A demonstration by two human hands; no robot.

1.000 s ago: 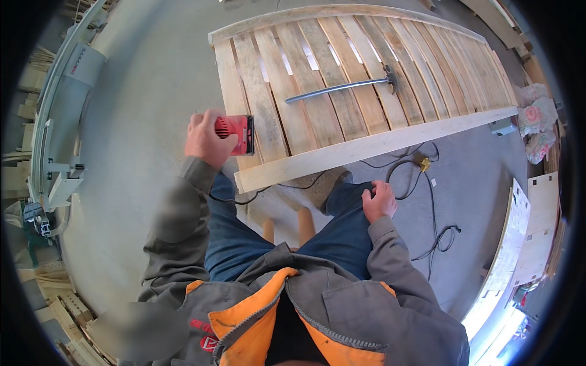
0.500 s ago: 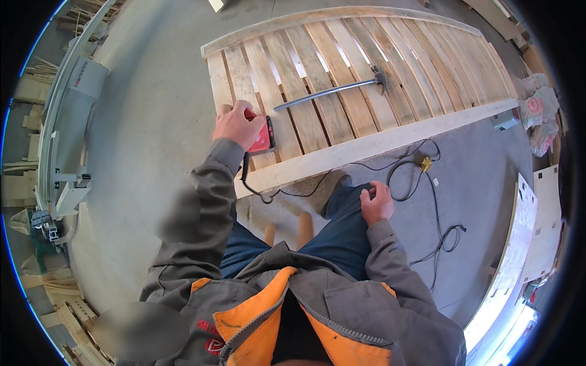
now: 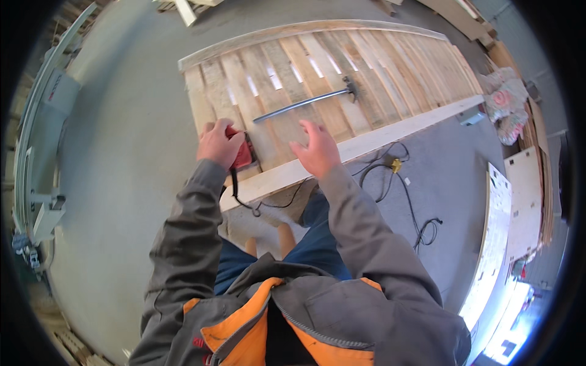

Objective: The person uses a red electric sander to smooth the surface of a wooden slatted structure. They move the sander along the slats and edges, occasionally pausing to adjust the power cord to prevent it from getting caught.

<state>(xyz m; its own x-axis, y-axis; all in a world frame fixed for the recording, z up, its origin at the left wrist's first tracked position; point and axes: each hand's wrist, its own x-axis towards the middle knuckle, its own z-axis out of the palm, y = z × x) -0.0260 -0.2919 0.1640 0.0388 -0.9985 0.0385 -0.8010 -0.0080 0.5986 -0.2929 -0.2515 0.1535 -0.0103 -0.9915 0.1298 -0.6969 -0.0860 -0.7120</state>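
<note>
Grey concrete floor [image 3: 122, 183] spreads all round the slatted panel [image 3: 397, 70], and nearest to us, just short of that panel, comes a dark grey jacket [image 3: 397, 305] with orange lining. Black cable [image 3: 431, 222] lies in loops on the floor off the panel's near side, and a yellow connector [image 3: 396, 165] sits closer to its near rail [image 3: 415, 123].

Up to the action: left hand [image 3: 218, 143] wrapped firmly over a red sander [image 3: 245, 157], which is down on the slats at the panel's left end, near the front corner, its black cord [image 3: 234, 185] dropping across the near rail. Right hand [image 3: 317, 149] is empty, fingers spread, out over the panel's near edge; touching or not, I can't tell.

Further across, a hammer [image 3: 302, 105] lies aslant on the middle slats, head to the right. Beyond the panel's far rail [image 3: 256, 40], pale boards [image 3: 185, 12] on the floor.
</note>
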